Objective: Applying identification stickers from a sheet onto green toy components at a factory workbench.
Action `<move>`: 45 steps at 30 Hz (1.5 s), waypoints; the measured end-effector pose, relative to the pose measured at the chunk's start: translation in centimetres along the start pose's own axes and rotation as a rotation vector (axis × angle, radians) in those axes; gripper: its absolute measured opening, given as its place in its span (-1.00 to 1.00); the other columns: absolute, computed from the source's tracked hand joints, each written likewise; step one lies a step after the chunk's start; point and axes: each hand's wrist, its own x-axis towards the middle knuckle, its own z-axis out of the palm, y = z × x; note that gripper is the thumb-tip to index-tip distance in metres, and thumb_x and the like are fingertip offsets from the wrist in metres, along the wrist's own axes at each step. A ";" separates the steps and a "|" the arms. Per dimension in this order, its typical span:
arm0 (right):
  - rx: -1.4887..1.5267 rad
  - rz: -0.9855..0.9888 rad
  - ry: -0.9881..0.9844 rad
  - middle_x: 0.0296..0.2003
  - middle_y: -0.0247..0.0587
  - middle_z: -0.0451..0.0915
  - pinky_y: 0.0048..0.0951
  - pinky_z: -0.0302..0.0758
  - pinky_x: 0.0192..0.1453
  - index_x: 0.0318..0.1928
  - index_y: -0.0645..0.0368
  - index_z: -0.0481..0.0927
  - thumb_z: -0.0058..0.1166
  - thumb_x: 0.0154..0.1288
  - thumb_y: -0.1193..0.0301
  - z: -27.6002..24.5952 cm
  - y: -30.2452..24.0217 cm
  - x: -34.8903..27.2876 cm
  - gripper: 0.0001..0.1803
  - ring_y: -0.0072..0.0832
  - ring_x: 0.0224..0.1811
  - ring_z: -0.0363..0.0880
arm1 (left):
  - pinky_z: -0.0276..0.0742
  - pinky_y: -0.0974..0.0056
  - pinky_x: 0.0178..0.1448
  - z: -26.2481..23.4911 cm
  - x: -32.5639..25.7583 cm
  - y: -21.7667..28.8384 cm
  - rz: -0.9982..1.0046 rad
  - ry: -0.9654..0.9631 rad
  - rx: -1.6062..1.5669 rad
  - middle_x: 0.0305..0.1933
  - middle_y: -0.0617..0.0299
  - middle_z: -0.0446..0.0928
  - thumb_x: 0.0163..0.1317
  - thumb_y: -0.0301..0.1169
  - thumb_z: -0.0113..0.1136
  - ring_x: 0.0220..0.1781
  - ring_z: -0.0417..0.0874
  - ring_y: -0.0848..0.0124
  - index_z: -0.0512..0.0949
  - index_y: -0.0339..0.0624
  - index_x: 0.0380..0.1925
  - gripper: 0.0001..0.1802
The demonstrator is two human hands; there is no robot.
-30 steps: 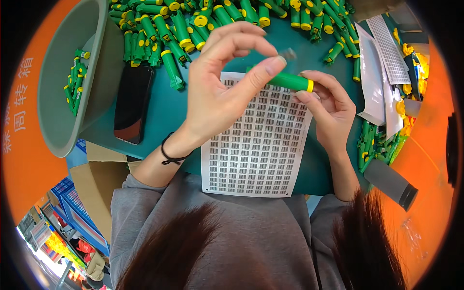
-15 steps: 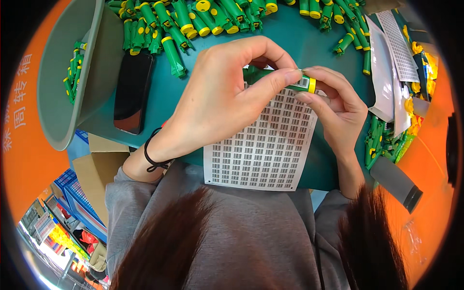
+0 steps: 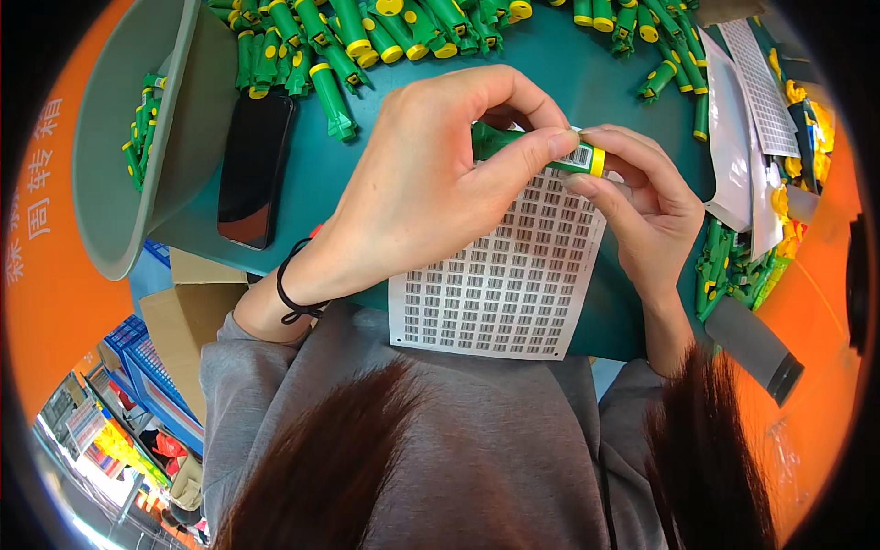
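A green plastic tube (image 3: 580,166) with a yellow end band is held up in front of me, a small white barcode label on its side. My left hand (image 3: 449,174) is closed round its body, the thumb pressed near the label. At the yellow end, the bent fingers and thumb of my right hand (image 3: 646,197) pinch the tube. Under both hands lies a white sheet of barcode stickers (image 3: 490,293), printed in rows; its upper part is hidden by my left hand.
Many similar green tubes (image 3: 394,46) are heaped along the table's far side. At the left stand a grey bin (image 3: 188,119) with several tubes inside and a black phone (image 3: 254,170). White bags and another sticker sheet (image 3: 757,87) lie at the right, beside a grey cylinder (image 3: 756,348).
Both hands keep their grip on the tube. The whole view has shifted slightly; otherwise hardly anything differs.
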 end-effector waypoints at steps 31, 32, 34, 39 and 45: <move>0.135 0.073 -0.024 0.15 0.06 0.55 -0.37 0.69 0.15 0.30 0.38 0.37 0.25 0.19 0.76 0.9 -0.2 -0.4 -0.35 -0.34 0.09 0.66 | 0.52 0.45 -0.13 -0.1 -0.6 -0.3 -0.224 -0.222 -0.232 -0.22 0.29 0.69 0.41 -0.31 0.23 -0.23 0.58 0.64 0.64 -0.29 -0.11 -0.75; 0.144 0.101 -0.035 0.17 0.05 0.54 -0.37 0.68 0.15 0.29 0.37 0.39 0.27 0.19 0.74 0.8 -0.2 -0.3 -0.36 -0.34 0.09 0.65 | 0.52 0.45 -0.13 0.0 -0.9 -0.5 -0.219 -0.213 -0.230 -0.22 0.29 0.69 0.41 -0.31 0.23 -0.23 0.58 0.64 0.64 -0.29 -0.11 -0.75; 0.067 0.085 -0.070 0.17 0.06 0.53 -0.34 0.67 0.16 0.26 0.37 0.42 0.27 0.16 0.76 0.5 -0.5 0.0 -0.38 -0.32 0.12 0.63 | 0.54 0.34 -0.21 0.4 -0.8 -0.7 0.029 -0.089 -0.150 -0.32 0.13 0.69 0.42 -0.25 0.19 -0.30 0.65 0.51 0.68 -0.28 -0.16 -0.71; -0.811 0.015 -0.035 0.18 -0.14 0.48 -0.51 0.49 0.07 0.10 0.27 0.59 0.32 0.17 0.54 -5.7 -0.5 1.4 -0.55 -0.51 0.07 0.54 | 0.57 0.35 0.07 -12.9 -5.9 -0.6 -0.115 0.763 0.218 -0.06 0.16 0.70 0.42 -0.40 0.19 -0.06 0.69 0.47 0.59 -0.34 0.08 -0.69; -0.325 0.505 -0.060 -0.28 -0.35 0.66 -0.61 0.45 -0.06 -0.10 0.33 0.66 0.24 0.35 0.43 -6.4 3.1 -0.4 -0.79 -0.65 -0.22 0.57 | 0.48 0.24 0.22 -8.6 -2.8 -1.0 0.393 0.748 1.039 0.13 0.09 0.64 0.31 -0.46 0.29 0.12 0.64 0.33 0.62 -0.20 0.08 -0.67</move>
